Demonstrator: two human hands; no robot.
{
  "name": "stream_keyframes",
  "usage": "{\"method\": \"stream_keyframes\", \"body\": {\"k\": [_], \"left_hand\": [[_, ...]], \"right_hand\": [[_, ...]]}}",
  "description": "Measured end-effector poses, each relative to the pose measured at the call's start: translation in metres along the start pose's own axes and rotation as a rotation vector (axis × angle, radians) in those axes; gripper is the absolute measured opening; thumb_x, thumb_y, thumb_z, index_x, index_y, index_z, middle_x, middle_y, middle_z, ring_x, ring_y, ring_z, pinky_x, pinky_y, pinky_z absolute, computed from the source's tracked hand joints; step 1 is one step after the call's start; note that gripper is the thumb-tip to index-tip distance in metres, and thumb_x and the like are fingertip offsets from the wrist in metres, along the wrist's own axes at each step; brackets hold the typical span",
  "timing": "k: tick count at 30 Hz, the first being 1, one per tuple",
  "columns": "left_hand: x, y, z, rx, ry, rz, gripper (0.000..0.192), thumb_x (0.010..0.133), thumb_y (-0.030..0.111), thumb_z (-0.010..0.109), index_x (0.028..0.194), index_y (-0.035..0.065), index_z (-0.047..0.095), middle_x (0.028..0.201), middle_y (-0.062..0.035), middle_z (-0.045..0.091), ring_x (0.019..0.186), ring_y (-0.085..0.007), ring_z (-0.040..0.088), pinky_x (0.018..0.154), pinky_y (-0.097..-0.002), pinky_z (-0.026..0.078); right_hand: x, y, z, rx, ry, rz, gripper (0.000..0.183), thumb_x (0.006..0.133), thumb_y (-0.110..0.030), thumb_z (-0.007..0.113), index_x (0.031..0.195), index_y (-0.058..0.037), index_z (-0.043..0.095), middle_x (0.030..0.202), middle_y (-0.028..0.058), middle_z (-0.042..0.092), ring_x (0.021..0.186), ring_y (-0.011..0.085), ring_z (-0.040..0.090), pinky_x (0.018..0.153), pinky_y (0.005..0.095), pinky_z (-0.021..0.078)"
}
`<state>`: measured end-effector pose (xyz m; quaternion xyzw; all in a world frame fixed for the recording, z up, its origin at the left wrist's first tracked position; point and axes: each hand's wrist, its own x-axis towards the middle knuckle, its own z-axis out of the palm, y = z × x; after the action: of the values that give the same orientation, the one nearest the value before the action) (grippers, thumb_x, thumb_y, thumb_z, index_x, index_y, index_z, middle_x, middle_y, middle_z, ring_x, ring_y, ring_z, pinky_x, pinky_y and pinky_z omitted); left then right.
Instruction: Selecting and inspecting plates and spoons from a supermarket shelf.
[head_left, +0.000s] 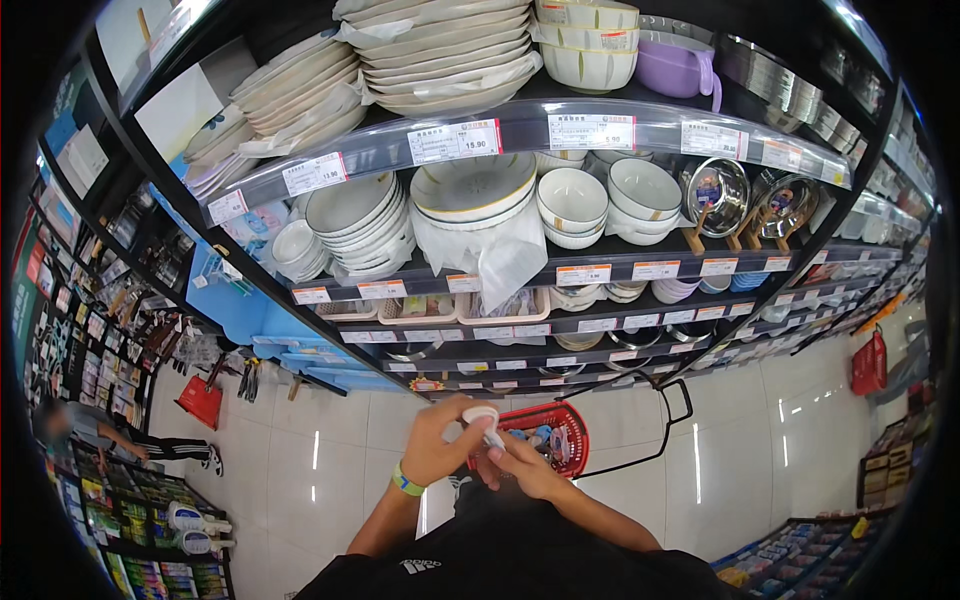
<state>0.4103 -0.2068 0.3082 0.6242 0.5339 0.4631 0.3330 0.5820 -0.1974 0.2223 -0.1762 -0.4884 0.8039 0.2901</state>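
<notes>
My left hand, with a green and yellow band at its wrist, holds a small white object between thumb and fingers. From the other side, the fingers of my right hand grip the lower end of the same object. Its curved rim shows, but its kind is partly hidden by the fingers. Beneath both hands, a red plastic shopping basket sits on the floor with several packaged items in it. A long black handle reaches out from the basket to the right.
Ahead rises a store shelf of stacked plates, white bowls, a purple handled bowl and steel bowls. A person stands at the left near a red dustpan. Another red basket is at the right.
</notes>
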Motion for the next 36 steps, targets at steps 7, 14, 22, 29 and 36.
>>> {"method": "stream_keyframes", "body": {"k": [7,14,22,29,36], "left_hand": [[-0.004,0.007,0.012,0.079,-0.189,-0.196,0.016,0.087,0.009,0.067,0.101,0.0009,0.069,0.092,-0.0108,0.069,0.082,-0.0159,0.065,0.076,-0.0293,0.050],[0.001,-0.002,-0.006,-0.412,-0.396,-0.125,0.031,0.086,0.004,0.068,0.116,-0.0039,0.065,0.112,-0.0128,0.068,0.104,-0.0196,0.064,0.092,-0.0320,0.049],[-0.005,-0.013,-0.006,-0.585,-0.573,-0.129,0.047,0.081,0.010,0.077,0.123,-0.0021,0.062,0.117,-0.0092,0.067,0.104,-0.0129,0.060,0.074,-0.0211,0.043],[-0.004,-0.015,-0.009,-0.630,-0.598,-0.101,0.042,0.080,0.010,0.077,0.118,-0.0030,0.064,0.111,-0.0100,0.067,0.100,-0.0146,0.061,0.080,-0.0249,0.045],[-0.004,-0.014,-0.005,-0.756,-0.527,-0.128,0.036,0.078,0.017,0.080,0.101,-0.0064,0.064,0.094,-0.0142,0.068,0.090,-0.0241,0.065,0.089,-0.0389,0.049]], "right_hand": [[-0.004,0.008,-0.009,0.149,-0.038,0.113,0.036,0.105,-0.034,0.041,0.096,-0.0034,0.057,0.064,-0.0053,0.038,0.053,0.0044,0.032,0.046,0.0210,0.0232],[-0.004,0.018,-0.015,0.390,-0.265,0.220,0.040,0.104,-0.035,0.042,0.074,-0.0084,0.046,0.057,-0.0067,0.029,0.045,0.0048,0.025,0.042,0.0226,0.0177],[-0.009,0.021,-0.021,0.796,-0.625,0.352,0.038,0.104,-0.032,0.044,0.074,-0.0081,0.044,0.054,-0.0068,0.028,0.041,0.0030,0.022,0.040,0.0201,0.0182],[-0.005,0.006,-0.018,0.573,-0.649,0.320,0.036,0.102,-0.034,0.049,0.078,-0.0070,0.045,0.055,-0.0068,0.031,0.042,0.0026,0.027,0.040,0.0198,0.0198],[-0.007,0.006,-0.013,0.421,-0.607,0.380,0.031,0.097,-0.032,0.059,0.086,-0.0058,0.048,0.060,-0.0059,0.037,0.045,0.0021,0.032,0.039,0.0183,0.0226]]}}
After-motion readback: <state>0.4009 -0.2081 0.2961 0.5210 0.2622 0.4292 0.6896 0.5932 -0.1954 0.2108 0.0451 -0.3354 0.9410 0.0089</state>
